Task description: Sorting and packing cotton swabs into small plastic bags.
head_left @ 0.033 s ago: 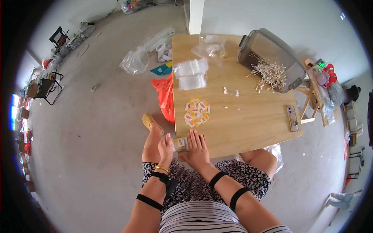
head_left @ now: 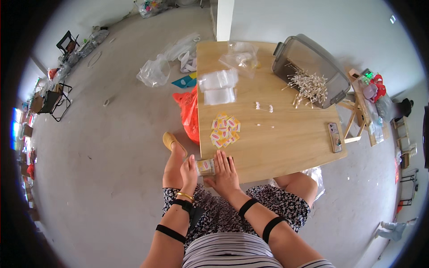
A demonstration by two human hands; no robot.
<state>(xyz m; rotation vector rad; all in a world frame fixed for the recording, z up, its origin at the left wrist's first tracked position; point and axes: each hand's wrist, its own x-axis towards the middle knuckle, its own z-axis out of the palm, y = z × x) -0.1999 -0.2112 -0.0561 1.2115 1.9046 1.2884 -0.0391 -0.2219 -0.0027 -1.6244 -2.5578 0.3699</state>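
Observation:
A small clear bag of cotton swabs point(head_left: 205, 167) with a yellow-and-white card inside lies sideways at the near left edge of the table. My left hand point(head_left: 189, 172) closes round its left end, thumb uppermost. Across the bag's right end my right hand point(head_left: 227, 176) lies flat, fingers stretched out and thumb apart, covering that end. A small dark thing shows just beyond its fingertips; its kind I cannot make out. Farther up the table is a loose pile of yellow-and-white cards point(head_left: 225, 130). A few loose cotton swabs point(head_left: 264, 107) lie to the right of them.
Stacked clear bags point(head_left: 219, 85) lie at the far left of the wooden table point(head_left: 286, 147). A grey translucent bin point(head_left: 308, 58) is tipped at the far right, with a heap of cotton swabs point(head_left: 309, 88) at its mouth. A phone point(head_left: 334, 136) rests near the right edge; a red bag point(head_left: 190, 116) hangs at the left.

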